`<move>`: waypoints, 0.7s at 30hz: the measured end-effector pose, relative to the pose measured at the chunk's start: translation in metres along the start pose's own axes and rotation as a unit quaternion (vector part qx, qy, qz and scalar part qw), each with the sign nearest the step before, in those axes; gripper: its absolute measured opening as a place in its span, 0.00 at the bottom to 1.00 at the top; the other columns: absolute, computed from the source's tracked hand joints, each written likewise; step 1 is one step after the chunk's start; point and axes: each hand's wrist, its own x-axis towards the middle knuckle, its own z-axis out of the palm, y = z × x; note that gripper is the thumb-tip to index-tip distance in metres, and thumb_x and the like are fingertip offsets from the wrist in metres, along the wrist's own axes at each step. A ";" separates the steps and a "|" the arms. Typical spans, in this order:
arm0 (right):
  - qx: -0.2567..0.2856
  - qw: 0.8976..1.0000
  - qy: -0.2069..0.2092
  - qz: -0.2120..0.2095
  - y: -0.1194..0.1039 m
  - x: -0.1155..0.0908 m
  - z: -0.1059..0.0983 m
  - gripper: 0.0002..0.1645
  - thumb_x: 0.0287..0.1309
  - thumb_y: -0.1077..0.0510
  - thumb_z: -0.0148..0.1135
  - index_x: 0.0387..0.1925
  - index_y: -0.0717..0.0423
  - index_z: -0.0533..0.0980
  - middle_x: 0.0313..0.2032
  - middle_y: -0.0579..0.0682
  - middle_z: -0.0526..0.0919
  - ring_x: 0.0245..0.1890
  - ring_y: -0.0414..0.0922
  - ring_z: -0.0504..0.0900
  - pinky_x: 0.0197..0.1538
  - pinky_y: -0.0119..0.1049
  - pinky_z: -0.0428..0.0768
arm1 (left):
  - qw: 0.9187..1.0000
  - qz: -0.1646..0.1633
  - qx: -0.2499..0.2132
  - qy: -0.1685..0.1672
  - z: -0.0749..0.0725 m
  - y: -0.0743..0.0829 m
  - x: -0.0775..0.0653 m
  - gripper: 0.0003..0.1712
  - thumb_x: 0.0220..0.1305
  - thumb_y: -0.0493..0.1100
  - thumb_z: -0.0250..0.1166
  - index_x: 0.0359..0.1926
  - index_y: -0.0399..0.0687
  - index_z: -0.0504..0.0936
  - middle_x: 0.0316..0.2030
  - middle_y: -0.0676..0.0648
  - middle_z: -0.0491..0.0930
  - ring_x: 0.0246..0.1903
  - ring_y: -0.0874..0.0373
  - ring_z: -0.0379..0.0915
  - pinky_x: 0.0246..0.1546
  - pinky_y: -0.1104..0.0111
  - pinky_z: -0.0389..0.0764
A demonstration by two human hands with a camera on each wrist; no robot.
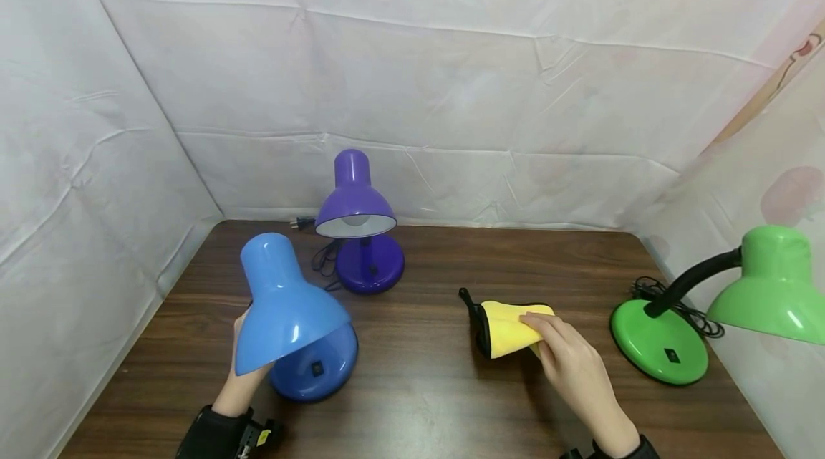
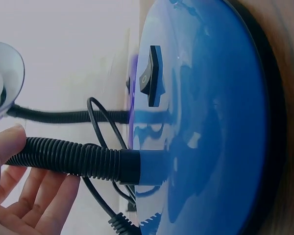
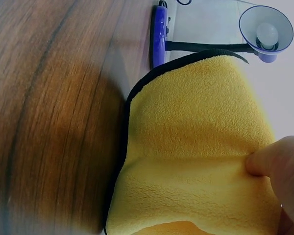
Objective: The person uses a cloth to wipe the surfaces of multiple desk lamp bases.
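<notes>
On the left stands a blue desk lamp (image 1: 286, 316) with a round base (image 1: 335, 362) and a rocker switch (image 2: 151, 76). Its shade hides most of my left hand (image 1: 248, 379) in the head view. The left wrist view shows that hand (image 2: 36, 198) gripping the lamp's black ribbed gooseneck (image 2: 73, 157), thumb on one side and fingers on the other. Right of centre, my right hand (image 1: 573, 366) pinches a folded yellow cloth (image 1: 509, 326) with black edging and a black loop. The cloth (image 3: 196, 117) is held upright by the thumb, its lower edge close to the tabletop.
Behind the blue lamp stands a purple desk lamp (image 1: 356, 205) with its cord and plug (image 1: 303, 223). At the right is a green desk lamp (image 1: 660, 344) on a bent black neck, its cord (image 1: 699, 319) coiled behind. White sheeting (image 1: 419, 87) encloses the brown wooden table (image 1: 425, 409).
</notes>
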 end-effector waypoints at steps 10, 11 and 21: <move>0.002 1.000 0.006 0.004 0.000 0.002 0.000 0.25 0.42 0.72 0.57 0.45 0.53 0.78 0.37 0.48 0.81 0.28 0.41 0.76 0.22 0.33 0.70 | 0.996 0.084 0.016 0.010 0.019 0.010 -0.007 0.10 0.56 0.24 0.56 0.35 0.39 0.75 0.22 0.51 0.76 0.22 0.69 0.68 0.25 0.80 0.73; 0.003 1.000 0.007 0.005 0.001 0.002 0.000 0.25 0.42 0.72 0.57 0.45 0.53 0.78 0.37 0.48 0.81 0.27 0.41 0.76 0.22 0.33 0.70 | 0.996 0.084 0.028 0.014 0.021 0.012 -0.007 0.10 0.56 0.24 0.56 0.34 0.41 0.75 0.20 0.52 0.74 0.21 0.69 0.66 0.24 0.79 0.71; 0.002 1.000 0.017 0.011 0.002 0.006 -0.002 0.25 0.42 0.73 0.57 0.45 0.53 0.78 0.38 0.48 0.81 0.28 0.43 0.78 0.22 0.37 0.74 | 0.995 0.076 0.070 0.013 0.042 0.023 -0.009 0.13 0.47 0.24 0.58 0.31 0.45 0.73 0.18 0.53 0.73 0.19 0.65 0.66 0.22 0.72 0.71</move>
